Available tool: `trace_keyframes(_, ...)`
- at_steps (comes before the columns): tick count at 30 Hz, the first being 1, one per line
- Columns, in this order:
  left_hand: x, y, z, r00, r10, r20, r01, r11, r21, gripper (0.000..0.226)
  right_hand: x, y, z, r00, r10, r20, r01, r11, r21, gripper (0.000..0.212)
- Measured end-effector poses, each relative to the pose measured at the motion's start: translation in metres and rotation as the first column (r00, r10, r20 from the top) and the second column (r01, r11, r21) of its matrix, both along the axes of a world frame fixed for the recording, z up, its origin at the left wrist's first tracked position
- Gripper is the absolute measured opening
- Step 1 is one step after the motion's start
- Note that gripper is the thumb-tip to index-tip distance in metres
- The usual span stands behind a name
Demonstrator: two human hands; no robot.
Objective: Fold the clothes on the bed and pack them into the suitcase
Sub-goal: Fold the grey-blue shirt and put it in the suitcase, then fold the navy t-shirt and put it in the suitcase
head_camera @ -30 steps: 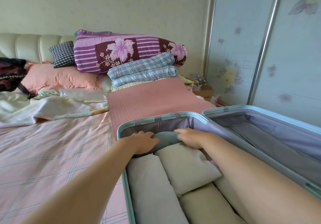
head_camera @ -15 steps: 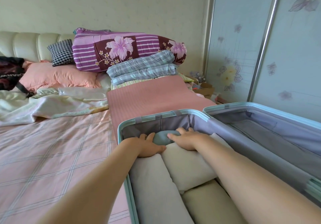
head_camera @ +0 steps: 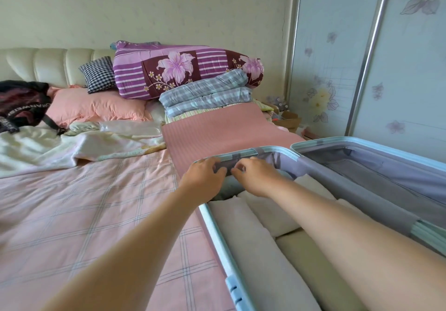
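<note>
A light-blue suitcase (head_camera: 215, 233) lies open on the bed, its grey-lined lid (head_camera: 376, 173) spread to the right. The near half holds rolled clothes: a white roll (head_camera: 251, 250), a cream bundle (head_camera: 272, 214), a beige piece (head_camera: 301, 252) and a grey-green garment (head_camera: 229, 187) at the far end. Over that garment, my left hand (head_camera: 205, 178) and my right hand (head_camera: 255, 175) are side by side at the far wall. Curled fingers of both hands pinch the grey lining band (head_camera: 224, 167) just under the rim.
A pink mat (head_camera: 224, 129) lies beyond the suitcase. Behind it are stacked plaid blankets (head_camera: 205, 95), a purple floral quilt (head_camera: 183, 69), a pink pillow (head_camera: 96, 107) and a dark bag (head_camera: 21, 103). A rumpled pale sheet (head_camera: 48, 146) lies at left. Wardrobe sliding doors (head_camera: 362, 57) stand at right.
Both hands lifted off the grey-green garment they were pressing down and moved up to the far wall, where their fingers curled onto the lining band.
</note>
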State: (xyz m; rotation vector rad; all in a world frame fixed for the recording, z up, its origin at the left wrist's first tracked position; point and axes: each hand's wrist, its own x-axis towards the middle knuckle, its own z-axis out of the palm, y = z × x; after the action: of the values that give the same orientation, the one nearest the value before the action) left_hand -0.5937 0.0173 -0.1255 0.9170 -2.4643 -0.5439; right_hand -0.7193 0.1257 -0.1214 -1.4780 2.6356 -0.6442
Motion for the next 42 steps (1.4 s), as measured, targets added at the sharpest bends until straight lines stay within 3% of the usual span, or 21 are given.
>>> trace_keyframes(2,0.037,-0.004,0.000,0.998,0.030,-0.046,-0.031,0.999,-0.010,0.033,0.042,-0.004,0.006,0.994,0.057,0.096,-0.051,0.997,-0.060,0.034)
trace_keyframes(6,0.129,-0.017,0.005,0.993,0.113,0.019,-0.113,0.993,-0.024,0.031,0.130,-0.021,0.018,0.987,0.132,0.086,-0.127,0.990,-0.065,0.031)
trace_keyframes(11,0.275,-0.022,0.017,0.962,0.258,0.090,-0.261,0.965,0.032,0.032,0.251,-0.038,0.033,0.967,0.207,-0.146,-0.208,0.978,0.009,0.029)
trace_keyframes(15,0.396,-0.031,0.018,0.920,0.356,0.166,-0.358,0.934,-0.016,0.034,0.355,-0.062,0.032,0.924,0.365,0.117,-0.370,0.929,0.026,0.025)
trace_keyframes(21,0.545,-0.055,-0.001,0.780,0.477,0.405,-0.462,0.876,-0.141,0.045,0.501,-0.111,0.008,0.811,0.549,0.199,-0.571,0.818,0.069,0.031)
trace_keyframes(25,0.617,-0.085,-0.024,0.733,0.549,0.402,-0.537,0.830,-0.155,0.048,0.568,-0.157,-0.020,0.792,0.581,0.188,-0.602,0.795,0.078,0.040)
trace_keyframes(30,0.670,-0.136,-0.058,0.747,0.510,0.427,-0.496,0.855,-0.153,0.058,0.620,-0.225,-0.050,0.766,0.637,0.088,-0.640,0.768,0.008,0.061)
trace_keyframes(33,0.679,-0.164,-0.077,0.750,0.522,0.407,-0.498,0.850,-0.172,0.047,0.638,-0.262,-0.065,0.790,0.613,-0.020,-0.604,0.784,0.142,0.068)
trace_keyframes(35,0.677,-0.173,-0.082,0.726,0.596,0.343,-0.573,0.800,-0.178,0.054,0.643,-0.272,-0.071,0.819,0.557,-0.141,-0.528,0.826,0.198,0.055)
trace_keyframes(37,0.670,-0.173,-0.083,0.706,0.629,0.325,-0.582,0.777,-0.240,0.063,0.644,-0.273,-0.071,0.829,0.505,-0.241,-0.483,0.863,0.148,0.035)
trace_keyframes(42,0.659,-0.155,-0.069,0.751,0.638,0.171,-0.571,0.757,-0.317,0.057,0.621,-0.250,-0.057,0.819,0.557,-0.136,-0.573,0.808,-0.137,0.022)
